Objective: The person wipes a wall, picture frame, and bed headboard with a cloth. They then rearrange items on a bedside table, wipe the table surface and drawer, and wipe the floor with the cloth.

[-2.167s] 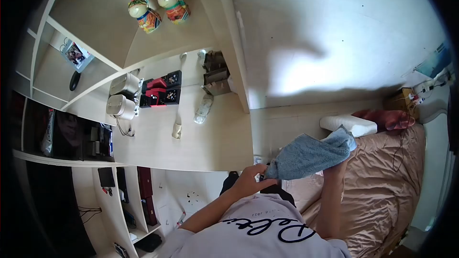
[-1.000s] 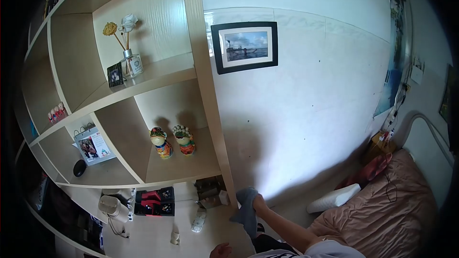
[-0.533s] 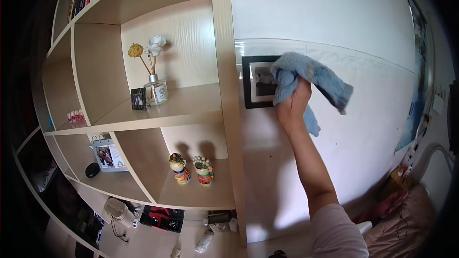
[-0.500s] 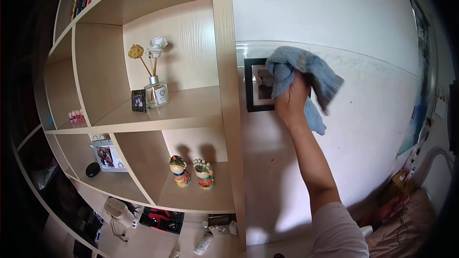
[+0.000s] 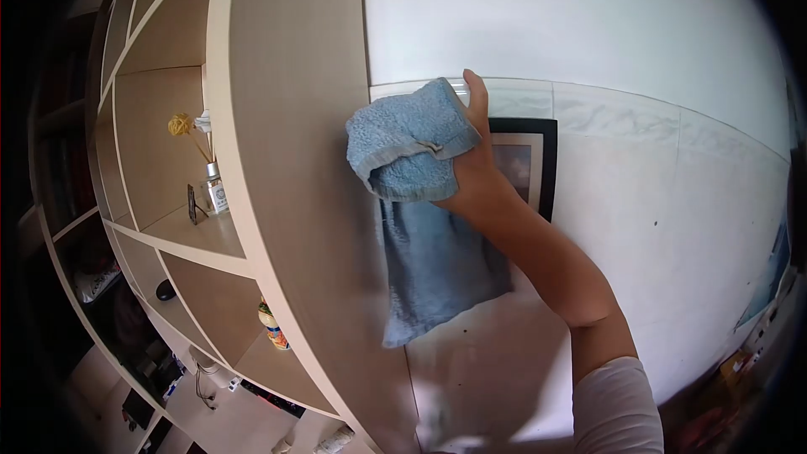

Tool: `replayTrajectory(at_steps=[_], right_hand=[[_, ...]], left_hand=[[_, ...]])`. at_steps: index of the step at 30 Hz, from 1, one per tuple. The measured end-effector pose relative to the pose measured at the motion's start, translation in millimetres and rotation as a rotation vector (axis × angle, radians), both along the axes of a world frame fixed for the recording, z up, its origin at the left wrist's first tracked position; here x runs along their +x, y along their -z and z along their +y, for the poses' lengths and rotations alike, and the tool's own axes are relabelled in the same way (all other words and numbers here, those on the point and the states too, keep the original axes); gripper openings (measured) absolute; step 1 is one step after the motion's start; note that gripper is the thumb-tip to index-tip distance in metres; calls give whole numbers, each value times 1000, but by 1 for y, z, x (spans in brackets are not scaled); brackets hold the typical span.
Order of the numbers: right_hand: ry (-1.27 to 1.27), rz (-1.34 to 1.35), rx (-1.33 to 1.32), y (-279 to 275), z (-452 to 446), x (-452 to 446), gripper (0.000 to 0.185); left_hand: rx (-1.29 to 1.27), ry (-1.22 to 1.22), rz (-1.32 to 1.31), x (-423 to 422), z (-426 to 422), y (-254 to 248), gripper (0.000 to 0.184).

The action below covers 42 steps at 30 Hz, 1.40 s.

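Note:
My right hand is closed on a blue-grey towel, with one finger sticking up beside it. The towel is bunched over most of the fingers, and its lower part hangs down against the wall and the cabinet's side panel. Behind my hand and forearm is a black-framed picture on the wall. Its right part shows, while its left part is hidden. My left hand is out of view.
Left of the side panel are open shelves with dried flowers, a glass bottle, a small dark frame and a colourful figurine. A desk lies below. A blue poster is at the right edge.
The view has moved closer to the cabinet's side panel. My right hand has brought the towel leftward across the picture, uncovering the frame's right side and covering its left.

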State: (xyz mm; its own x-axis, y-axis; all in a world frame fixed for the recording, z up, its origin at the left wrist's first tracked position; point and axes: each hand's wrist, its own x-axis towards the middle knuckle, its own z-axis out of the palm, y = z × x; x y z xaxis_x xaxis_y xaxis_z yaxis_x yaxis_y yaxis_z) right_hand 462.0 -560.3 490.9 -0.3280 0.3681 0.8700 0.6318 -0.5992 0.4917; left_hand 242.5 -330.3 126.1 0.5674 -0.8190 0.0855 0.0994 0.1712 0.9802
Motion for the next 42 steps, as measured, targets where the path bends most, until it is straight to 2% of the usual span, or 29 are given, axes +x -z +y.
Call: replayTrajectory(at_steps=[2,3,4,6,7,9,10,11,13,14,16,18,19,21,22,23,24,25,26,27,28,31,36,39,42], right_hand=[[-8,102,-15,-3,-7,-7,49],[-11,137,-22,-4,-11,-12,49],[39,144,-16,-4,-16,-19,50],[113,151,-14,-7,-24,-29,52],[82,149,-32,-8,-29,-29,52],[183,-96,-61,-7,-46,-24,59],[158,-97,-73,-4,-48,-22,59],[-26,58,7,1,-50,-22,63],[-202,221,79,6,-64,-24,68],[-39,80,145,6,-75,-26,62],[132,-75,203,5,-110,-24,57],[171,60,230,6,-145,-19,59],[186,105,238,6,-155,-21,59],[60,332,364,3,-166,-27,58],[27,386,390,1,-166,-32,57],[-6,440,418,-1,-166,-36,57],[102,349,326,-3,-159,-43,55],[210,262,235,-3,-149,-48,53],[319,172,146,-4,-142,-52,51],[324,167,144,-4,-136,-50,51],[263,165,171,-2,-132,-44,47],[145,138,190,-3,-122,-34,47],[-75,201,98,-4,-117,-37,57],[308,-21,-116,-13,-119,-64,70],[263,85,-13,-5,-135,-60,75]], left_hand=[[-29,-147,-48,9,-21,0,61],[-62,-299,-97,16,-30,1,42],[-70,-309,-93,22,-36,-1,42],[-88,-326,-152,32,-44,-14,63],[-101,-360,-152,32,-46,-25,63],[-136,-405,-122,31,-47,-52,50],[-155,-421,-107,32,-47,-61,48],[-166,-440,-105,35,-48,-66,48],[-259,-473,-178,47,-53,-71,51],[-265,-468,-175,48,-56,-79,51],[-326,-602,-228,54,-61,-98,52],[-360,-667,-255,62,-66,-115,53],[-339,-745,-368,70,-71,-121,55],[-293,-902,-596,88,-83,-135,60],[-302,-902,-598,96,-88,-146,60],[-243,-1024,-680,105,-93,-159,63],[-179,-1147,-761,115,-98,-170,66],[-182,-1152,-758,133,-103,-174,66],[-204,-1280,-879,157,-110,-176,71],[-229,-1403,-1002,168,-116,-182,75],[-235,-1393,-1005,173,-122,-186,75],[-6,-1569,-1143,176,-141,-203,82],[-17,-1547,-1198,180,-156,-217,90],[-76,-1550,-1207,189,-157,-218,94],[-81,-1545,-1232,192,-159,-217,96]])
